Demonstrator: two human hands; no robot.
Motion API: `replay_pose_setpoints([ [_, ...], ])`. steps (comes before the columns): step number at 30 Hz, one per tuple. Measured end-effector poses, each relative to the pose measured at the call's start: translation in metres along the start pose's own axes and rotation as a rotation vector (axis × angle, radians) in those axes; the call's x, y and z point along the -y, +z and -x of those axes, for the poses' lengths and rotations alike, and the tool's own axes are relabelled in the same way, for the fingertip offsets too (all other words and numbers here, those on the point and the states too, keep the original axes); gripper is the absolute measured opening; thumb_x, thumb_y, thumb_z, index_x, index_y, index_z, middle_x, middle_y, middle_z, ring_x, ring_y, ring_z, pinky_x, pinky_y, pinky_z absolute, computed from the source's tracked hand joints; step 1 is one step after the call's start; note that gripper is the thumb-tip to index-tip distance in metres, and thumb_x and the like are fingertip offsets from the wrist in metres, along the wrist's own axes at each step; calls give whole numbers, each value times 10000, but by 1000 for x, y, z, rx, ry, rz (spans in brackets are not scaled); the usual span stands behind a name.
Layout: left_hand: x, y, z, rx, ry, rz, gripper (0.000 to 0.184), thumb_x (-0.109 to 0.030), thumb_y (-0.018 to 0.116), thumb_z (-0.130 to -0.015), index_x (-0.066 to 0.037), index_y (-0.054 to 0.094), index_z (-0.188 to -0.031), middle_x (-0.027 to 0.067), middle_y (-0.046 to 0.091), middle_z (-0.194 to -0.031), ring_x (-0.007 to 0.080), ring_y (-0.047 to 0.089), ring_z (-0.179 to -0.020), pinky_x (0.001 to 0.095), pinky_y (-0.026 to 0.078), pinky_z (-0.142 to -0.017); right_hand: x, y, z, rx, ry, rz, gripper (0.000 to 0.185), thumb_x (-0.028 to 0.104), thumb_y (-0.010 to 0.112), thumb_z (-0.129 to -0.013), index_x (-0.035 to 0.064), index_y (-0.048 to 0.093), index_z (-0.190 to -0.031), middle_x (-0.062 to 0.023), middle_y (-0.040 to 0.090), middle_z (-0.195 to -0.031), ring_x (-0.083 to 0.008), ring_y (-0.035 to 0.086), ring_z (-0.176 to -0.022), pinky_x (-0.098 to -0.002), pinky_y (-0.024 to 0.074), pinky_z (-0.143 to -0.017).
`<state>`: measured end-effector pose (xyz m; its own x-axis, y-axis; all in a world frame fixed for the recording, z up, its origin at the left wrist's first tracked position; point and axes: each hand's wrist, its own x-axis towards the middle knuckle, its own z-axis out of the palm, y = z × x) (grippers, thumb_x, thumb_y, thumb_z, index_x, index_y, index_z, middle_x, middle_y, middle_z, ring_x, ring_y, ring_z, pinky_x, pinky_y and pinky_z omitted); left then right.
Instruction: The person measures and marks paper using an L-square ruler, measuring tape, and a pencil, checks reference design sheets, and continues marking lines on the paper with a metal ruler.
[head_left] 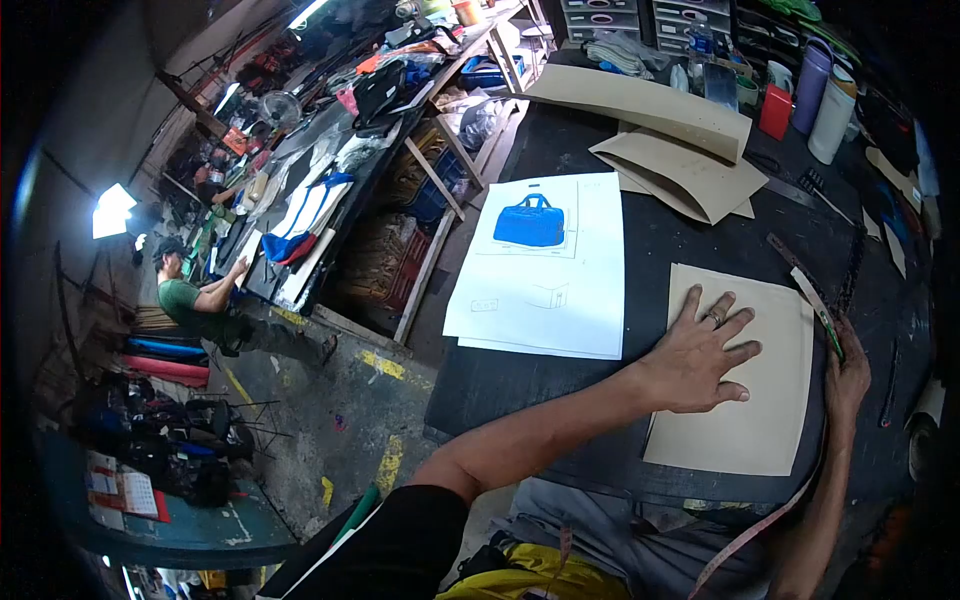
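Note:
My left hand [705, 360] lies flat with spread fingers on a stack of brown paper sheets [760, 430] on the black table. Just right of the sheets, my right hand [845, 370] has its fingers closed round a slim green and whitish tool [822, 312]. A measuring tape [735, 545] runs down beside the right forearm. To the left of the sheets lies a white paper [590, 330] with a picture of a blue bag [530, 222] and small pencil sketches below it.
Curled brown paper pieces [690, 175], a metal ruler [795, 192], a red container [775, 112], a purple bottle [810, 85] and a white bottle [830, 122] are at the table's back. A co-worker [195, 295] stands at another table on the left.

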<state>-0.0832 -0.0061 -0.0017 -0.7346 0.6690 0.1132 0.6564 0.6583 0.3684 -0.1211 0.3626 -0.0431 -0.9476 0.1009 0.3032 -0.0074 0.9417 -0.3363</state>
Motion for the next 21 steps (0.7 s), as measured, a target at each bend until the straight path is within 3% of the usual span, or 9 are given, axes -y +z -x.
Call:
replay_pose_setpoints([
  [5, 14, -7, -4, -70, -47, 81, 710, -648, 568, -1066, -143, 620, -1562, 260, 388, -1709, 486, 264, -1636, 752, 138, -1292, -7, -1, -1, -32, -96, -38, 409, 65, 665, -1000, 65, 739, -1402, -184, 691, -1486, -349, 650, -1392, -453, 492, -1190],
  [7, 14, -4, 3, -188, -73, -17, 694, -632, 613, -1052, -136, 644, -1536, 289, 393, -1695, 514, 298, -1615, 764, 176, -1273, -1, -9, 5, -61, -86, -66, 404, 58, 666, -985, 47, 738, -1382, -206, 698, -1459, -375, 652, -1376, -466, 489, -1184],
  [13, 9, -8, 4, -168, -70, -193, 693, -669, 552, -1067, -210, 600, -1583, 269, 394, -1705, 516, 339, -1598, 779, 205, -1260, 14, -26, 10, -125, -70, -118, 333, 82, 692, -988, 33, 766, -1309, -220, 748, -1324, -395, 729, -1204, -456, 554, -1037],
  [17, 9, -8, 1, -152, -90, -225, 689, -683, 517, -1077, -235, 586, -1595, 253, 406, -1704, 511, 329, -1606, 773, 204, -1267, 30, -23, 16, -184, 25, -344, 251, 129, 709, -1027, 16, 790, -1236, -203, 781, -1131, -313, 764, -1044, -408, 565, -926],
  [20, 10, -3, 4, -167, -99, -226, 689, -689, 502, -1080, -240, 586, -1596, 248, 411, -1702, 510, 324, -1610, 769, 201, -1272, 68, -55, 37, -97, 303, -398, 233, 176, 715, -1063, 15, 807, -1204, -143, 740, -943, -196, 709, -898, -356, 539, -828],
  [21, 11, -2, 4, -174, -97, -229, 692, -692, 496, -1080, -240, 586, -1596, 248, 412, -1702, 509, 321, -1612, 768, 199, -1274, 74, -54, 43, -91, 297, -403, 233, 176, 715, -1063, 15, 807, -1204, -143, 740, -943, -196, 709, -898, -356, 539, -828],
])
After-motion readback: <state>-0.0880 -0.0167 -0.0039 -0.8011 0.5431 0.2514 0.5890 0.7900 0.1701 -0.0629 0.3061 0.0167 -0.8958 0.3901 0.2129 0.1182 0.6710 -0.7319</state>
